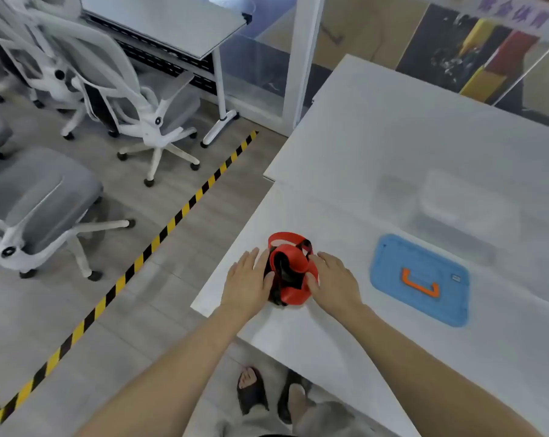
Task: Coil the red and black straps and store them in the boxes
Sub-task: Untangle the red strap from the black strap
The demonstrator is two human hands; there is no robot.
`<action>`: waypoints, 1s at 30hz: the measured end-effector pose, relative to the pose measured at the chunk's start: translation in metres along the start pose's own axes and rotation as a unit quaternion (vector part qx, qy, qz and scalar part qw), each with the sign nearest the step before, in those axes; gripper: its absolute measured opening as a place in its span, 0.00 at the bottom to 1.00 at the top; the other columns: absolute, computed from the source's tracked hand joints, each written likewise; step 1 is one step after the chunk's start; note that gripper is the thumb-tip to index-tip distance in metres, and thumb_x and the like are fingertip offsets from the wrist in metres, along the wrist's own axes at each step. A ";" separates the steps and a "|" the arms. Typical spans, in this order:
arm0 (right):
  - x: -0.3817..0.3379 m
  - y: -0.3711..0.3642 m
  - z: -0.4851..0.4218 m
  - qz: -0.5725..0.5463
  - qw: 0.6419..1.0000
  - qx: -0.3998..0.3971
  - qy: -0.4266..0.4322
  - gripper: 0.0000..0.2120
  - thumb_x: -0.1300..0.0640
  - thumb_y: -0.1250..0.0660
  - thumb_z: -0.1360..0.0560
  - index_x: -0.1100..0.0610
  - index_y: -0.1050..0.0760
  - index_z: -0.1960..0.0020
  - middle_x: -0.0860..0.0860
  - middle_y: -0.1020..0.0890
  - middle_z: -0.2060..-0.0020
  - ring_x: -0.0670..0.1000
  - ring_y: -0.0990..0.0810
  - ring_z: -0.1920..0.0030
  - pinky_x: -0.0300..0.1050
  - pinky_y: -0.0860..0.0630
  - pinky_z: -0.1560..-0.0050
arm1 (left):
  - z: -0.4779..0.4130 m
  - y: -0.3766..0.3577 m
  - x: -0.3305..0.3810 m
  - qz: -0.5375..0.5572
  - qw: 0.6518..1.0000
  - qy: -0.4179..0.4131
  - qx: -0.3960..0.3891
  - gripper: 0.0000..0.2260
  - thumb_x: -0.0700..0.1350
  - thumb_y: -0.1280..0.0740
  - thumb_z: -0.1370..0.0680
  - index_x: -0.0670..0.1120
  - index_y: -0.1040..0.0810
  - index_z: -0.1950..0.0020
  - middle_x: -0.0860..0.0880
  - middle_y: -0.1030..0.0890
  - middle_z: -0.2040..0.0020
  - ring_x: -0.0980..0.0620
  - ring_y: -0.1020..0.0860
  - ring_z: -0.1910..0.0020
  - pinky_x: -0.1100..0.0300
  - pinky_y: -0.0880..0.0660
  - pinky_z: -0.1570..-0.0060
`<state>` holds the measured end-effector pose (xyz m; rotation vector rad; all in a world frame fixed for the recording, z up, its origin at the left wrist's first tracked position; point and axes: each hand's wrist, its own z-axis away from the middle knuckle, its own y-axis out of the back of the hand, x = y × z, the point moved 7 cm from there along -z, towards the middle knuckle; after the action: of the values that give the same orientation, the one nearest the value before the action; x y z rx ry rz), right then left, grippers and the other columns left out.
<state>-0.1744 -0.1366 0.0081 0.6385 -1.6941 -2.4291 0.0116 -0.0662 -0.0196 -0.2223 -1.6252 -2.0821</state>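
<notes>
Furthest left, beyond the table's left edge, the floor drops away, marked by a yellow-and-black hazard tape (pixel 159 238); office chairs (pixel 134 99) stand well clear of the work.

The left hand (pixel 248 283) lies on the white table (pixel 393 146) just inside that edge, palm down, fingers spread fairly wide and extended, the thumb pressing against the left side of the strap bundle. It cups the bundle but does not close around it.

Between the two hands sits the red and black strap bundle (pixel 290 269), a loose tangle of red band with black webbing inside it, one red loop standing up at the far end. Its long axis runs away from the person, roughly parallel to the table's left edge, so both hands flank its long sides. Neither hand is clearly nearer; both touch it.

The right hand (pixel 333 280) mirrors the left, fingers open and relaxed, thumb against the bundle's right side, nothing gripped.

To the right, well apart from the bundle, a blue box lid with an orange handle (pixel 420 279) lies flat on the table. Beyond it a clear plastic box (pixel 450 203) is faintly visible; blur hides its detail.

The coming move likely calls for gathering the tangle inward. Open tabletop lies to the right and far side; little room remains toward the left edge, where a stray loop could slip off.
</notes>
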 end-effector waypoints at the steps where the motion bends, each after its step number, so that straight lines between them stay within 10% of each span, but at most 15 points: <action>1: 0.001 0.000 -0.010 -0.009 1.000 -0.001 0.005 0.24 0.49 0.41 0.15 0.50 0.33 0.20 0.51 0.30 0.21 0.55 0.33 0.21 0.54 0.31 0.25 | -0.008 0.000 0.000 0.018 1.000 0.007 0.006 0.26 0.55 0.47 0.13 0.51 0.44 0.16 0.45 0.40 0.16 0.42 0.43 0.17 0.43 0.41 0.20; 13: 0.015 -0.017 -0.150 -0.144 0.983 -0.099 -0.055 0.20 0.44 0.40 0.16 0.49 0.23 0.28 0.49 0.19 0.31 0.54 0.21 0.31 0.54 0.23 0.34 | -0.079 -0.033 -0.021 0.251 0.956 0.149 -0.035 0.16 0.55 0.46 0.14 0.59 0.21 0.33 0.53 0.16 0.40 0.48 0.20 0.40 0.50 0.24 0.40; 22: 0.030 -0.065 -0.190 -0.195 0.955 -0.186 -0.122 0.12 0.54 0.32 0.27 0.64 0.19 0.56 0.52 0.19 0.68 0.53 0.23 0.67 0.48 0.27 0.62 | -0.076 -0.040 -0.017 0.268 0.955 0.114 -0.062 0.16 0.56 0.40 0.17 0.61 0.25 0.29 0.57 0.17 0.39 0.53 0.21 0.39 0.53 0.24 0.37; 30: 0.063 -0.006 -0.150 -0.367 0.913 -0.041 -0.172 0.12 0.50 0.32 0.20 0.59 0.27 0.51 0.54 0.17 0.54 0.59 0.16 0.51 0.57 0.17 0.46 | -0.049 -0.035 -0.027 0.278 0.949 0.147 -0.004 0.17 0.47 0.43 0.12 0.52 0.29 0.24 0.54 0.22 0.31 0.51 0.24 0.34 0.61 0.32 0.37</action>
<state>-0.1708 -0.2855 -0.0575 1.0385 -1.6564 -3.2758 0.0263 -0.0994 -0.0751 -0.3129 -1.2013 -1.6006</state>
